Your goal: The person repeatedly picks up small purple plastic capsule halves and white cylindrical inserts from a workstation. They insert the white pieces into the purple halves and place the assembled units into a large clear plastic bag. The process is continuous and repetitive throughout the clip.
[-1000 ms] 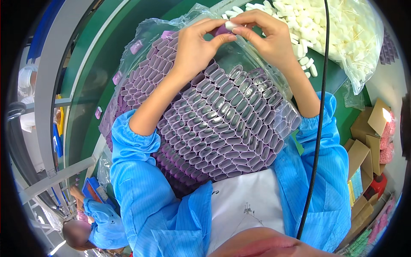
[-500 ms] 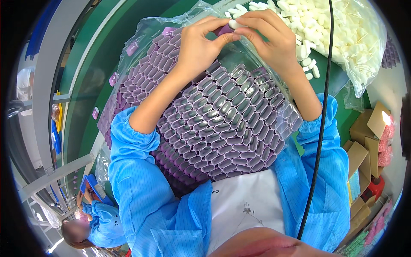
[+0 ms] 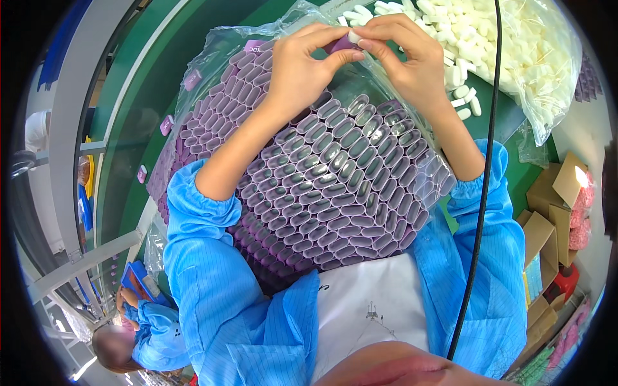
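Purple cases (image 3: 322, 186), creamy-white pieces (image 3: 465, 46)

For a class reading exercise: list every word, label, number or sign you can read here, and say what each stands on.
Upper purple case: a few pale letters; printed wording is not copied here.
Three separate purple cases at the left: pale marks, too small and blurred to read.
White shirt: small dark marks near the edge, too small to read.
Held purple case: no print that can be read.
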